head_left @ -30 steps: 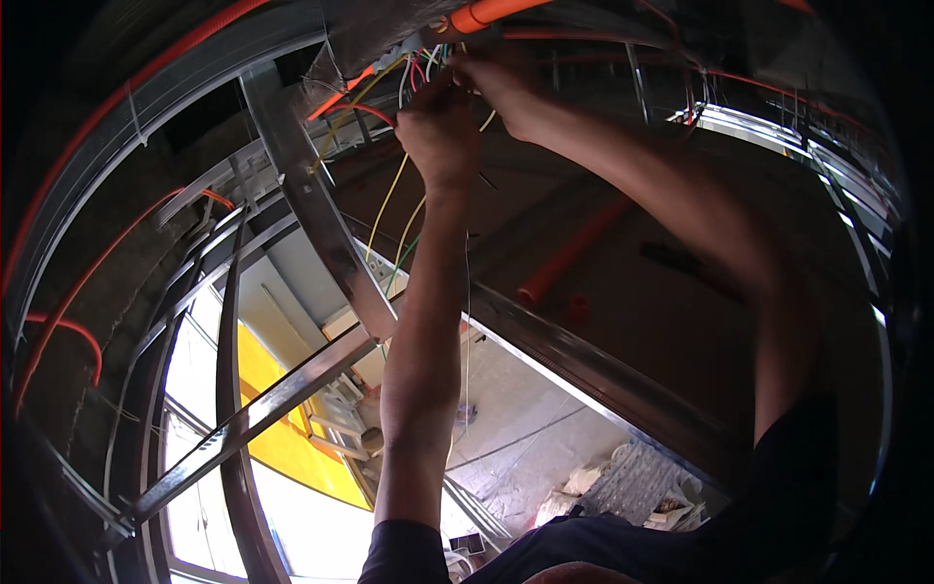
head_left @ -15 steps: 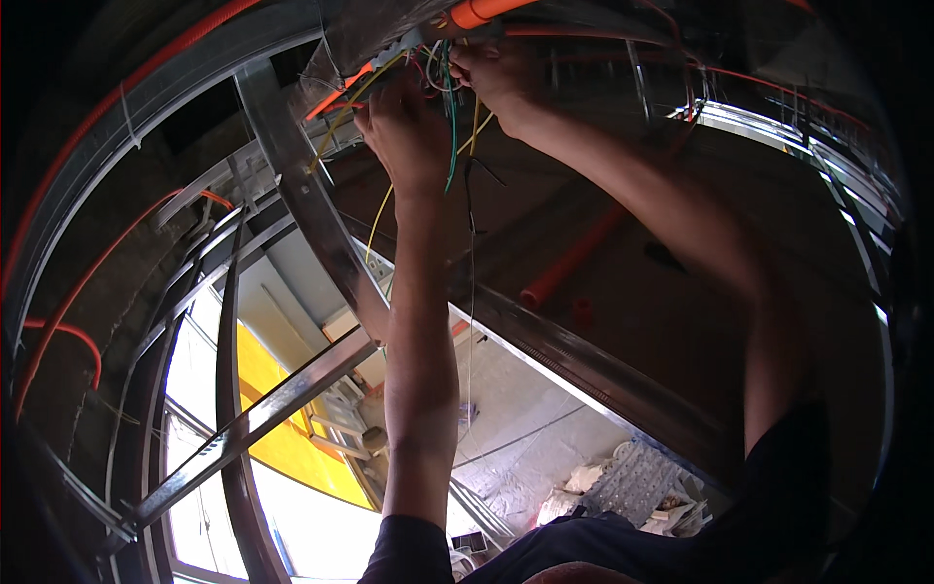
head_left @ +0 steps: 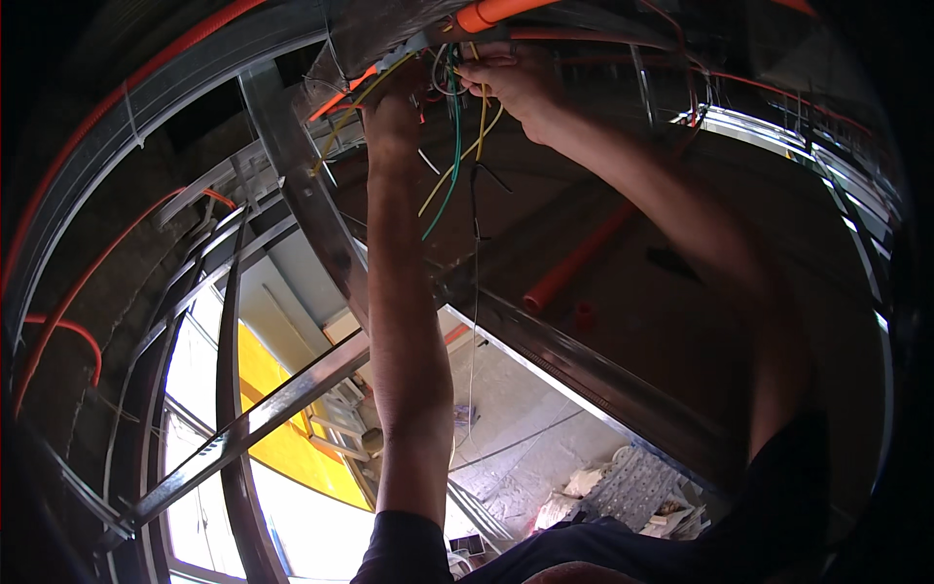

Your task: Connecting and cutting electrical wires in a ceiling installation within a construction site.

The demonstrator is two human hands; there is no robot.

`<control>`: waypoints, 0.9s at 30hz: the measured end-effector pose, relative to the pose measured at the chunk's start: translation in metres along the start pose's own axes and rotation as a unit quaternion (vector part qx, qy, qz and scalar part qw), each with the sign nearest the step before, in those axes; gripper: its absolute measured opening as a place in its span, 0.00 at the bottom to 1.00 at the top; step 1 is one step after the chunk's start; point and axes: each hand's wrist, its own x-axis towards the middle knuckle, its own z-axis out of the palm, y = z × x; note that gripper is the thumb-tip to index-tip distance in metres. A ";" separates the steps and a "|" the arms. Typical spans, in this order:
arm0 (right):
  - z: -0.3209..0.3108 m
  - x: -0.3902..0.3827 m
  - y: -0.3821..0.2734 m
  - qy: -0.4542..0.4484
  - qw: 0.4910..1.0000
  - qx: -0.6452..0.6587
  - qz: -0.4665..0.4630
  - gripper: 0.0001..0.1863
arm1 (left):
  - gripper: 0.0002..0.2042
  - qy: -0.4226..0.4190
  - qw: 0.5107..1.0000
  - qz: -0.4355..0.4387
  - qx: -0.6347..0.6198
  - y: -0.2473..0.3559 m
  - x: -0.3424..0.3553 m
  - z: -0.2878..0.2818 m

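Overhead, both my arms reach up to a bundle of thin electrical wires hanging beside an orange conduit [head_left: 501,13]. My right hand [head_left: 525,90] closes its thumb and fingers on the wires, at a yellow wire [head_left: 483,119]. Long green wire [head_left: 456,161] hangs just left of it, and a black wire [head_left: 475,209] dangles lower down. My left hand [head_left: 392,109] is raised into the shadow at the left of the bundle, next to a grey conduit fitting [head_left: 416,44]. Its fingers are hidden, so what they hold does not show.
Metal ceiling framing surrounds me, with a vertical stud [head_left: 292,165] at the left and a crossing channel [head_left: 253,414] below. A dark panel [head_left: 603,380] carries a loose red pipe [head_left: 574,263]. Far below, the floor [head_left: 516,399] holds a pile of bags [head_left: 632,487].
My left hand has moved up and slightly left, its fingers going out of sight. My right hand has shifted a little right. The green wire and a yellow wire now hang differently, right of my left forearm.
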 end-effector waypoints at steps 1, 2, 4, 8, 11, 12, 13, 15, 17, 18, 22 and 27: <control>-0.001 -0.001 -0.001 -0.001 1.000 -0.001 -0.001 0.13 | 0.14 -0.009 1.000 0.000 -0.008 0.002 -0.002 0.003; -0.002 -0.001 -0.001 -0.005 1.000 -0.009 -0.006 0.13 | 0.14 -0.008 1.000 -0.001 -0.009 0.004 -0.003 0.006; -0.004 -0.003 -0.001 -0.009 1.000 -0.018 -0.010 0.13 | 0.13 0.044 0.997 -0.015 0.057 0.007 -0.002 0.010; -0.007 -0.004 0.003 -0.001 0.998 -0.037 -0.044 0.12 | 0.15 -0.096 0.995 -0.016 0.001 0.012 -0.001 0.004; -0.004 -0.004 0.009 0.008 0.996 -0.045 -0.070 0.13 | 0.11 -0.114 0.993 -0.022 0.025 0.013 -0.002 0.003; -0.002 -0.004 0.011 0.016 0.996 -0.054 -0.074 0.13 | 0.11 -0.133 0.991 -0.009 0.012 0.012 -0.004 0.004; -0.001 -0.005 0.012 0.007 0.996 -0.040 -0.074 0.13 | 0.10 -0.103 0.994 -0.007 0.033 0.011 -0.006 0.007; 0.000 -0.005 0.014 0.005 0.994 -0.050 -0.093 0.14 | 0.09 -0.073 0.996 -0.003 0.055 0.011 -0.006 0.011; -0.002 -0.005 0.015 -0.001 0.993 -0.061 -0.100 0.14 | 0.07 -0.030 0.995 -0.069 -0.058 0.010 -0.005 0.013; -0.003 -0.006 0.015 -0.003 0.993 -0.056 -0.105 0.15 | 0.07 -0.016 0.995 -0.079 -0.054 0.010 -0.004 0.012; -0.004 -0.006 0.014 0.001 0.987 -0.102 -0.122 0.17 | 0.07 -0.099 0.995 -0.007 0.000 0.005 0.002 0.006; 0.004 -0.005 0.006 0.036 0.971 -0.197 -0.128 0.17 | 0.04 -0.135 0.990 0.021 0.025 -0.009 0.007 -0.004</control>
